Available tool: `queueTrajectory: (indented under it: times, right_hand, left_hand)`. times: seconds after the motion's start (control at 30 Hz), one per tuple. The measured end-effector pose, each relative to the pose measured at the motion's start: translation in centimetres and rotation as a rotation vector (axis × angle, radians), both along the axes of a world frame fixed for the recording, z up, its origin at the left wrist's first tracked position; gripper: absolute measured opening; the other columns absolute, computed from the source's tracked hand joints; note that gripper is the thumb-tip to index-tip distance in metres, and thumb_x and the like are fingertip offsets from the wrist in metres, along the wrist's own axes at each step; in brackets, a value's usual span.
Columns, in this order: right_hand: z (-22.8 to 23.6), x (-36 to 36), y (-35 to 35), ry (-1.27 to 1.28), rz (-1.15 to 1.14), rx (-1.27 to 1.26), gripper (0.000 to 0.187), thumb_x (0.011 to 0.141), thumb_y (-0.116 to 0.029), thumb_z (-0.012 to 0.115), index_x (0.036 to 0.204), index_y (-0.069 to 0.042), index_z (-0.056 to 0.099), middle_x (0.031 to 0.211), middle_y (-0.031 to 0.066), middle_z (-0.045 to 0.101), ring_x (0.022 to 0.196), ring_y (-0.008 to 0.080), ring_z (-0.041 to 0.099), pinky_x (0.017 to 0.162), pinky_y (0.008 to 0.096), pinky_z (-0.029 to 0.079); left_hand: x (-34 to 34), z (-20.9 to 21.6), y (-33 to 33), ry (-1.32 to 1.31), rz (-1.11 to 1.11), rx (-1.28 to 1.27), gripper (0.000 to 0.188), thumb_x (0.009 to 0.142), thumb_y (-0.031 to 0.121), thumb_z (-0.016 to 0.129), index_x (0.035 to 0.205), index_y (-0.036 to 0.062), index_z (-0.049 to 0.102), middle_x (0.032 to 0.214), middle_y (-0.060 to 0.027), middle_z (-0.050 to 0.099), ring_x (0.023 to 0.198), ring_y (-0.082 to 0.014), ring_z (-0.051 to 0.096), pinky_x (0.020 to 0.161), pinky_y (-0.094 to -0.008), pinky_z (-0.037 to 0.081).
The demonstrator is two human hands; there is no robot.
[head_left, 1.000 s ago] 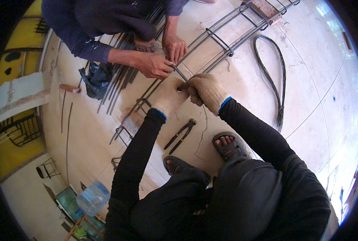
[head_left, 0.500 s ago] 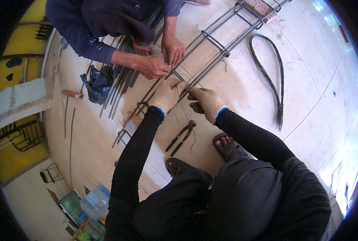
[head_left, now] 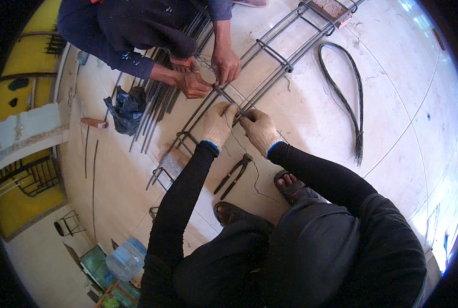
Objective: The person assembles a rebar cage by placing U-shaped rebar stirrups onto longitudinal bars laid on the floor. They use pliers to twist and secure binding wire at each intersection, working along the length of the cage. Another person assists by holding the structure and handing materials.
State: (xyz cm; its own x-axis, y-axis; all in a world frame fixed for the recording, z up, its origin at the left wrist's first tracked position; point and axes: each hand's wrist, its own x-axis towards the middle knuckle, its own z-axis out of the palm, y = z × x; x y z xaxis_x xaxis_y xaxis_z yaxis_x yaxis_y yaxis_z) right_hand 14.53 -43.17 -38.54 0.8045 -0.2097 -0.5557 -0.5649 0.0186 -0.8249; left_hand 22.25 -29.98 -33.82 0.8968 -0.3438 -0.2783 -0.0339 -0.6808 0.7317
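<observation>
A long cage of steel reinforcing bars [head_left: 268, 47] with square stirrups runs diagonally across the floor in front of me. At one of its crossings, my left hand [head_left: 219, 124], in a cream knit glove, is closed with its fingertips pinching a thin tie wire [head_left: 257, 180]. That wire trails down past the pincers [head_left: 234, 175] towards my foot. My right hand [head_left: 260, 131], gloved alike, pinches at the same crossing, touching the bar; what lies between its fingertips is too small to make out. Just beyond, a co-worker's bare hands [head_left: 226, 64] work at the cage's far bar.
A looped bundle of tie wire [head_left: 341, 93] lies on the tiles to the right. Loose bars [head_left: 159, 100] and a black plastic bag [head_left: 126, 110] are at the left. Bricks [head_left: 173, 160] prop the cage. My sandalled feet [head_left: 293, 188] are close below the pincers.
My left hand has shifted slightly right, and my right hand has turned with its fingers drawn in at the bar. More loose wire now shows beside the pincers. The co-worker's hands have parted slightly.
</observation>
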Motion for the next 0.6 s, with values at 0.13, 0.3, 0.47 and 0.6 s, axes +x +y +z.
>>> queueTrajectory:
  times: [0.13,0.3,0.47,0.6]
  right_hand:
    - [0.9,0.2,-2.4,-0.112,0.212,-0.253,0.038,0.094,-0.031,0.064,0.116,-0.002,0.075,0.100,0.0258,0.076,0.096,0.0405,0.075,0.086,0.0484,0.059]
    - [1.4,2.4,-4.5,-0.026,0.292,-0.160,0.029,0.094,-0.028,0.065,0.112,-0.007,0.076,0.092,0.0210,0.077,0.089,0.0401,0.076,0.081,0.0485,0.061]
    - [2.2,5.8,-5.8,-0.376,0.974,-0.753,0.023,0.100,-0.022,0.061,0.109,-0.010,0.079,0.084,0.0200,0.074,0.088,0.0404,0.077,0.076,0.0502,0.062]
    - [4.3,7.1,-4.2,-0.038,0.751,-0.622,0.039,0.096,-0.036,0.062,0.104,-0.002,0.079,0.093,0.0246,0.076,0.097,0.0442,0.074,0.084,0.0552,0.059]
  left_hand:
    - [-0.5,-1.7,0.0,0.026,0.166,-0.049,0.035,0.103,0.030,0.066,0.104,-0.0040,0.074,0.091,-0.0167,0.076,0.084,-0.0277,0.071,0.082,-0.0404,0.054]
    - [-3.1,-4.1,0.6,-0.473,0.100,0.013,0.021,0.097,0.019,0.067,0.102,0.0002,0.073,0.098,-0.0151,0.074,0.090,-0.0340,0.068,0.084,-0.0431,0.053]
    - [-5.6,-3.4,0.4,-0.842,-0.112,0.251,0.010,0.091,0.015,0.070,0.096,0.0061,0.068,0.098,-0.0137,0.070,0.091,-0.0393,0.064,0.082,-0.0515,0.050]
    - [-6.2,-2.3,-1.2,-0.759,-0.176,0.352,0.012,0.089,0.018,0.071,0.093,0.0072,0.067,0.099,-0.0139,0.070,0.095,-0.0371,0.065,0.083,-0.0511,0.049]
